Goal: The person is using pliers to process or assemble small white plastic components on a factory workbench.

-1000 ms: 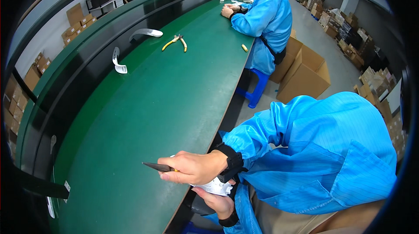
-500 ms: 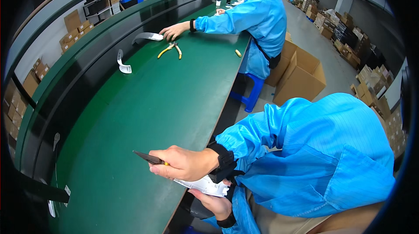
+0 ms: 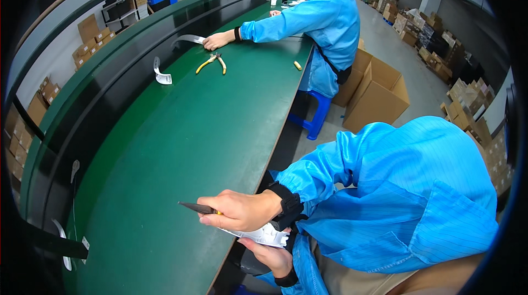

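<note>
My right hand (image 3: 242, 210) is closed around yellow-handled pliers (image 3: 198, 207), whose dark pointed jaws stick out to the left over the table's near edge. Below it, my left hand (image 3: 272, 259) holds a white moulded plastic piece (image 3: 263, 235). My right hand and wrist cover part of that piece, and the pliers' jaws point away from it. Most of the pliers' handles are hidden inside my right fist.
On the green table (image 3: 181, 146) lie other yellow-handled pliers (image 3: 212, 63), a curved white piece (image 3: 161, 72) and a small yellow item (image 3: 297, 65). A co-worker's hand (image 3: 218, 40) touches a curved strip (image 3: 190, 38). An open cardboard box (image 3: 379, 94) stands beside a blue stool (image 3: 316, 116).
My right hand with the pliers has shifted slightly right and down. My left hand keeps the white piece in nearly the same place. The co-worker's fingers have closed in near the strip's end.
</note>
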{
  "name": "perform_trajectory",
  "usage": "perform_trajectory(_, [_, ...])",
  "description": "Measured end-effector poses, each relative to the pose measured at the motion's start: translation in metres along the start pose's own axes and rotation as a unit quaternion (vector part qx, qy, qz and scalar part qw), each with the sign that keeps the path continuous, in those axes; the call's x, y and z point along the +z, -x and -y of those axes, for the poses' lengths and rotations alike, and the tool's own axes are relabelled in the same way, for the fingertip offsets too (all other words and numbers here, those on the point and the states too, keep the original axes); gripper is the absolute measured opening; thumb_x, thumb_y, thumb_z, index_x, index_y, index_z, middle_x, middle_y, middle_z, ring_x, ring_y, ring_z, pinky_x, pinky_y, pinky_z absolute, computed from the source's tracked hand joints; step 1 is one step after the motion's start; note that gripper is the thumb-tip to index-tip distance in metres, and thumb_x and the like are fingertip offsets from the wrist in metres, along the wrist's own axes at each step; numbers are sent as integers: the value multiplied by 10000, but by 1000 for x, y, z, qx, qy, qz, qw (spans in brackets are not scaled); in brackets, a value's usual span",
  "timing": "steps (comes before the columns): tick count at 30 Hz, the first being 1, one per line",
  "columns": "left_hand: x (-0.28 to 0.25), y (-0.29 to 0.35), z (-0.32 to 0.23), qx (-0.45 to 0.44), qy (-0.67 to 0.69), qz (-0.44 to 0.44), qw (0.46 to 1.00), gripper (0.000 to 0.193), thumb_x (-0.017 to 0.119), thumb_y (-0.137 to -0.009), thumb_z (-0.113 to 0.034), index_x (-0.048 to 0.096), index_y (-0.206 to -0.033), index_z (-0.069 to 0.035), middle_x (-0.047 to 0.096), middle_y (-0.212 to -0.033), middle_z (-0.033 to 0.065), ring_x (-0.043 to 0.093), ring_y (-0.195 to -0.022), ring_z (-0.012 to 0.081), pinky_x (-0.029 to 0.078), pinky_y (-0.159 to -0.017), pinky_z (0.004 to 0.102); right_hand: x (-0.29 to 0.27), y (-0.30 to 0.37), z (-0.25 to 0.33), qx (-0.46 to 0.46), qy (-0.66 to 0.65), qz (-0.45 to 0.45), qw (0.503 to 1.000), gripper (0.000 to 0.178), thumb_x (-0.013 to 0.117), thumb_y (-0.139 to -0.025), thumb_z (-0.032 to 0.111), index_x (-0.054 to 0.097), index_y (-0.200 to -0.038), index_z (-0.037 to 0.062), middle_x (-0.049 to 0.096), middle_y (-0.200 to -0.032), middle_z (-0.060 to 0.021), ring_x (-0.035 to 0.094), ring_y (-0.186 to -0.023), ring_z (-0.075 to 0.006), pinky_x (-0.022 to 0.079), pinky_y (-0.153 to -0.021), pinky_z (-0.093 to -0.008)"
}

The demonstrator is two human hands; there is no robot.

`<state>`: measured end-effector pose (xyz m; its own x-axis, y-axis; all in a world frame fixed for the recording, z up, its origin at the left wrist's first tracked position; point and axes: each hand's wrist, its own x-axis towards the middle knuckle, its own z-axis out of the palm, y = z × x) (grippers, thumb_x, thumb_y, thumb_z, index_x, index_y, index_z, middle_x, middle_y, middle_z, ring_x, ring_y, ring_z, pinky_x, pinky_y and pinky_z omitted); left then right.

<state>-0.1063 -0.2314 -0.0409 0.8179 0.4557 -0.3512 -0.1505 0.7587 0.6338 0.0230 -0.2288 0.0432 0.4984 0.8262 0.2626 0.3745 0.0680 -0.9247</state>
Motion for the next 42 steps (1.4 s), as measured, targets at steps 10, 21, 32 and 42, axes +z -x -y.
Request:
perform_trajectory(10, [-10, 4, 4, 15, -38, -3, 999, 729, 279, -964, -622, 253, -1424, -58, 538, -1227, 164, 643, -829, 292, 551, -593, 400, 3, -7, -10, -29, 37, -22, 999, 294, 480, -988, 254, 446, -885, -20, 477, -548, -159, 477, -484, -323, 386, -486, -408])
perform_trajectory(21, [-9, 7, 11, 171, -268, -48, 947, 330, 423, -1000, -203, 482, -1071, 114, 579, -724, 149, 561, -537, 180, 471, -475, 271, -7, -26, 10, 23, -73, -60, 995, 327, 489, -983, 272, 468, -823, -13, 526, -565, -82, 530, -509, -165, 406, -477, -347])
perform_trajectory(32, [0, -6, 9, 219, -293, -74, 928, 383, 473, -990, -228, 556, -1010, 146, 588, -804, 123, 556, -674, 159, 454, -547, 290, -2, -4, 5, -7, -30, 2, 1000, 310, 479, -990, 268, 472, -911, -32, 525, -618, -145, 520, -512, -261, 416, -499, -382])
perform_trajectory(42, [-3, -9, 8, 216, -267, -68, 937, 354, 478, -983, -222, 571, -968, 119, 574, -766, 81, 517, -664, 145, 390, -569, 283, 6, -1, -6, -13, -5, -10, 1000, 272, 487, -987, 247, 460, -915, -14, 485, -561, -140, 491, -475, -291, 399, -481, -390])
